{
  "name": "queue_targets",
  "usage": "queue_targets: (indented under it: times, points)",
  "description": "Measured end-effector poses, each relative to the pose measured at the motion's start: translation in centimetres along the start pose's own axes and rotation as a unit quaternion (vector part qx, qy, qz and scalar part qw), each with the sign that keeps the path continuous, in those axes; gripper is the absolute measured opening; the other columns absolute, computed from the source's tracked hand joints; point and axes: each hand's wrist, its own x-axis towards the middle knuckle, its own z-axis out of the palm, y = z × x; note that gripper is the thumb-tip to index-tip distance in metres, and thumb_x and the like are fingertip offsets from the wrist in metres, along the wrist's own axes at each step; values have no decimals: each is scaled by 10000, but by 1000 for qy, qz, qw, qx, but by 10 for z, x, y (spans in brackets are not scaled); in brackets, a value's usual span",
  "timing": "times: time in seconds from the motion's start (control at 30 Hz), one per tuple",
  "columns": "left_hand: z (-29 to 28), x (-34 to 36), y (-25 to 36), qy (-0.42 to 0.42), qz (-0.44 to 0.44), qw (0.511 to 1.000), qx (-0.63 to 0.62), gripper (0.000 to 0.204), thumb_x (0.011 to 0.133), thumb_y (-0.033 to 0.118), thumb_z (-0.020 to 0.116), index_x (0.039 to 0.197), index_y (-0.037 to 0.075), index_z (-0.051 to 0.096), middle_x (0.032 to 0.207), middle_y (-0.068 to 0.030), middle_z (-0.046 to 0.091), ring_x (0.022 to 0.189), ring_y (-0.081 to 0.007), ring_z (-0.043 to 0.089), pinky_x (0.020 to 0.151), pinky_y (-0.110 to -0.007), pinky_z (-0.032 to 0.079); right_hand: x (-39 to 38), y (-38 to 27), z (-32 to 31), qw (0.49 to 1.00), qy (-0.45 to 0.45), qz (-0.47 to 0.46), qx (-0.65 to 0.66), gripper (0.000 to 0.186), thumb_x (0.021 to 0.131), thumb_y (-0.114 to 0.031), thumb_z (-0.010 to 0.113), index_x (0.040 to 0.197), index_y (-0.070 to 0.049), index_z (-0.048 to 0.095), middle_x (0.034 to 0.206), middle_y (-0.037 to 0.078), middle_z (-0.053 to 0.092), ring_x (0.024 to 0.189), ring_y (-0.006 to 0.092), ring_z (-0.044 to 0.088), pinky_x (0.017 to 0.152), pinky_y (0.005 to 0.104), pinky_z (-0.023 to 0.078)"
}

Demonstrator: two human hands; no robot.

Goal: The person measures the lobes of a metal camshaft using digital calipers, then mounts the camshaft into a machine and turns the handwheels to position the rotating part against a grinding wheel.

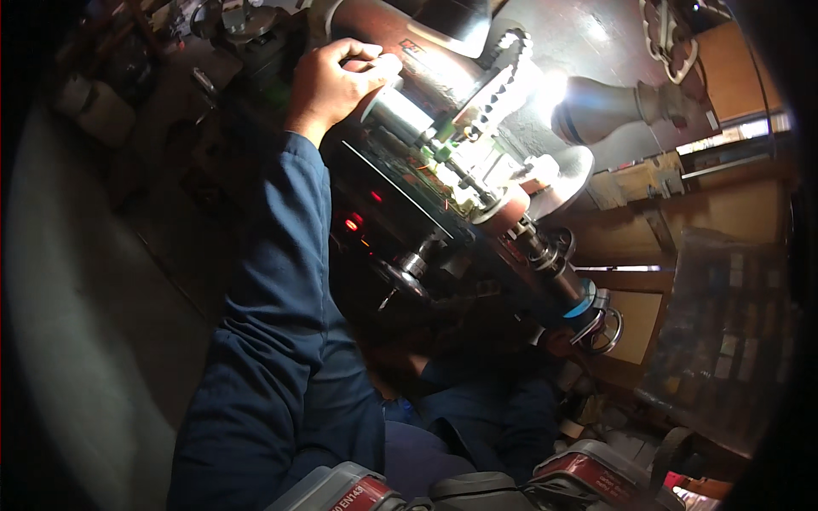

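Observation:
My left hand reaches up to the headstock of a metal lathe, its fingers curled and thumb pressed toward them. Whatever they grip, if anything, is hidden. Just below the fingers is a shiny steel chuck. A thin metal workpiece runs from it toward the brightly lit tool area. Low in the picture, my right hand is a dim patch by its dark blue sleeve, in front of my body. Its fingers are lost in shadow.
The tailstock with its handwheel lies to the right. A jointed coolant hose or chain-like arm and a lamp stand over the bed. A carriage handwheel juts toward me, near red lights. Filter cartridges show at the bottom.

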Motion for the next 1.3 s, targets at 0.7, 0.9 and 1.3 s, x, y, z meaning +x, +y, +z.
queue_targets:
  times: [0.7,0.9,1.3]
  points:
    - [-7,-1,-9,-62,-47,997,12,239,916,233,640,975,5,681,1322,-212,540,1277,-269,467,1047,-372,346,94,-52,-13,985,-67,160,2,398,1023,-284,435,1235,22,576,1092,179,659,916,222,670,748,303,530]
    - [-10,4,-5,-105,-60,993,-12,236,924,237,621,972,15,682,1355,-196,515,1275,-278,467,1061,-370,341,64,-11,43,961,240,-92,-98,411,1017,-297,458,1209,43,582,999,171,651,781,224,625,678,302,509]
    - [-1,6,7,-73,-99,989,-77,434,936,294,587,1201,-49,590,1170,-128,623,1126,-200,552,1016,-322,379,66,-24,-3,998,37,53,-17,456,1029,-327,374,1237,49,527,927,177,661,726,212,652,649,315,544]
